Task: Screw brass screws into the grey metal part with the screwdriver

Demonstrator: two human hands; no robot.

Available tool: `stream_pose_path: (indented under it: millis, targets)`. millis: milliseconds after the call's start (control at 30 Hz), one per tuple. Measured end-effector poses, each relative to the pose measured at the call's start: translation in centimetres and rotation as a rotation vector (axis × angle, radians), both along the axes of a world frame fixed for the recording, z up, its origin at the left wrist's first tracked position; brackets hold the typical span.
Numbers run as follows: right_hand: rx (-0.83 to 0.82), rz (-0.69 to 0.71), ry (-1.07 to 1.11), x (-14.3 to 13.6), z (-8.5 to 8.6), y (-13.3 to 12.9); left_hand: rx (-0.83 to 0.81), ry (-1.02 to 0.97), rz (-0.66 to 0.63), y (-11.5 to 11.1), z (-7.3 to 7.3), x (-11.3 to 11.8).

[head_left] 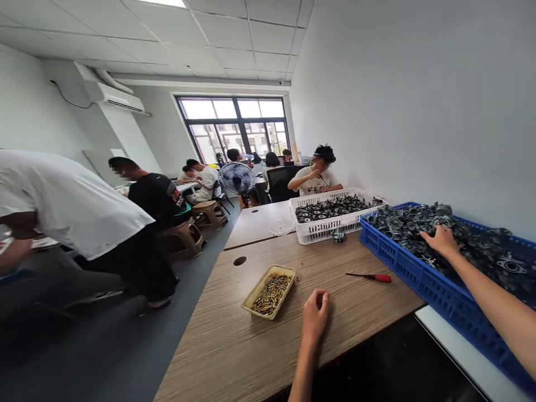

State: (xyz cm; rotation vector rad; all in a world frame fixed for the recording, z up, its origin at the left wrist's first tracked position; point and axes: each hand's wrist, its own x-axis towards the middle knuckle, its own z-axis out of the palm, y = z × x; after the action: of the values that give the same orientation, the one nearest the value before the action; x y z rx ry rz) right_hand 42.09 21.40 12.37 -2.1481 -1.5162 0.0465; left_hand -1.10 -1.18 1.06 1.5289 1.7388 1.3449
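One nearer: right hand (443, 242), at metal parts (412, 223) in blue crate (391, 255), grip unclear | left hand (314, 319): curled on bench (234, 329), contents hidden | parts lie forward-right

L hand (315, 315) curled, fingers bent | R arm (489, 285) extended, fingers spread

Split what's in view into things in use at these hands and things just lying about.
In use:
- right hand, at metal parts in blue crate
- left hand, nearest tray of small pieces
- screwdriver, probably

Lying about:
- fan
- stools
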Motion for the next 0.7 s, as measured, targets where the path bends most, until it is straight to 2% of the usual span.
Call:
stream_pose_path:
  millis: [100, 200, 467, 600, 700]
  targets:
    - [0.040, 0.027, -0.007, 0.7, -1.0, 0.6, -0.016, 0.021, 0.011, 0.0, 0.0, 0.2]
    - [0.071, 0.071, -0.034, 1.1, -0.9, 0.6, -0.026, 0.015, 0.012, -0.1, 0.1, 0.3]
    - [0.080, 0.050, -0.058, 0.1, 1.7, -1.3, -0.014, 0.004, 0.032, 0.0, 0.0, 0.4]
    - [0.148, 0.140, -0.151, -1.6, 3.7, -2.6, -0.006, 0.011, 0.044, 0.2, -0.1, 0.5]
    - [0.251, 0.262, -0.244, -3.9, 4.8, -3.7, 0.007, 0.003, 0.054, 0.5, -0.3, 0.5]
